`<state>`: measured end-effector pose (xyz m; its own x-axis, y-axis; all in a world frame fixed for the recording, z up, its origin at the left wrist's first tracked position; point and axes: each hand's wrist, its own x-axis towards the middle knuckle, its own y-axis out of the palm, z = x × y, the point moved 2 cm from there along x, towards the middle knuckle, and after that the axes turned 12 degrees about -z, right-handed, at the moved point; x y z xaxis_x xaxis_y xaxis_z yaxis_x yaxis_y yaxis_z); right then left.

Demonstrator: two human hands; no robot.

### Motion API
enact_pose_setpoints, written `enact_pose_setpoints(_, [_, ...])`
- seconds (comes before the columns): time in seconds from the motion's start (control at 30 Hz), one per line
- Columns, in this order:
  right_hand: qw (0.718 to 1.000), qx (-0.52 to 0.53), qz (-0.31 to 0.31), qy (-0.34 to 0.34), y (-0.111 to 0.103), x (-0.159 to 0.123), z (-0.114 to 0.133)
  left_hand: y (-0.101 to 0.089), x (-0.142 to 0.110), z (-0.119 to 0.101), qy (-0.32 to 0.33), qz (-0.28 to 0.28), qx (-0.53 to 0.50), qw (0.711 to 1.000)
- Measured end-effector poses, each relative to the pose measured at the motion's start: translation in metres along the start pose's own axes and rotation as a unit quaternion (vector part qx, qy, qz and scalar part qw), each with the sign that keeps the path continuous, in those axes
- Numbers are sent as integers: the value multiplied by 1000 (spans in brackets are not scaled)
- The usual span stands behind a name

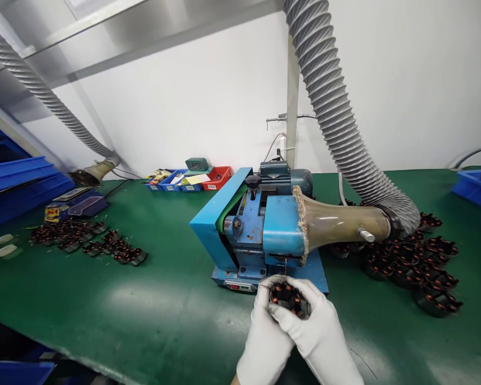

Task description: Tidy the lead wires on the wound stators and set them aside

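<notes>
Both of my hands wear white gloves and are wrapped round one motor stator (287, 298), a dark ring with copper windings. My left hand (264, 326) grips its left side, and my right hand (312, 315) closes over its right side with the thumb across the near rim. A thin wire rises from the stator toward the blue housing of the belt-driven machine (285, 224), just beyond my fingers. Whether the wire's tip touches the machine I cannot tell. A translucent funnel (340, 220) covers the housing's right side.
Several stators (414, 262) are heaped right of the machine, with more stators (84, 235) on the left. A ribbed grey hose (332, 96) hangs down to the funnel. Small parts bins (218, 179) stand at the back; blue trays (24, 179) are stacked at left. A loose wire (363, 362) lies near my right wrist.
</notes>
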<state>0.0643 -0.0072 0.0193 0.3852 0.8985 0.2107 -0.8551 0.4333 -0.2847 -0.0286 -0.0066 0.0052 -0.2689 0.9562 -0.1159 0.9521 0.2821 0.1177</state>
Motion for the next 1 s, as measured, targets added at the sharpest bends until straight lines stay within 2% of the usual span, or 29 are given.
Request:
enact_pose_setpoints(0.13, [999,42,17,24,5,16,5,13,16,-1,2,7,-58,998])
enact_pose_setpoints(0.23, [997,59,17,36,6,23,5,19,24,-2,9,5,-60,998])
enact_pose_setpoints(0.37, [997,64,22,49,7,25,5,21,26,-1,7,-24,-41,999])
enact_pose_setpoints(0.5, [995,70,34,58,5,19,5,19,18,1,-3,-21,-37,999])
enact_pose_setpoints(0.63, [994,79,26,71,-5,-1,-6,1,-3,-4,-10,-5,-17,1000])
enact_pose_setpoints(0.7, [977,177,59,105,-13,-10,-14,-9,-14,-8,-39,15,3,999])
enact_pose_setpoints(0.77, [937,294,95,160,-23,-15,-21,-15,-21,-12,-94,54,7,994])
enact_pose_setpoints(0.83, [912,348,93,194,-34,-15,-24,-17,-22,-12,-137,100,-39,985])
enact_pose_setpoints(0.9, [926,326,92,168,-42,-13,-19,-16,-21,-11,-148,128,-108,975])
enact_pose_setpoints(1.0, [961,222,146,74,-45,-12,-3,-20,-23,-10,-158,151,-183,959])
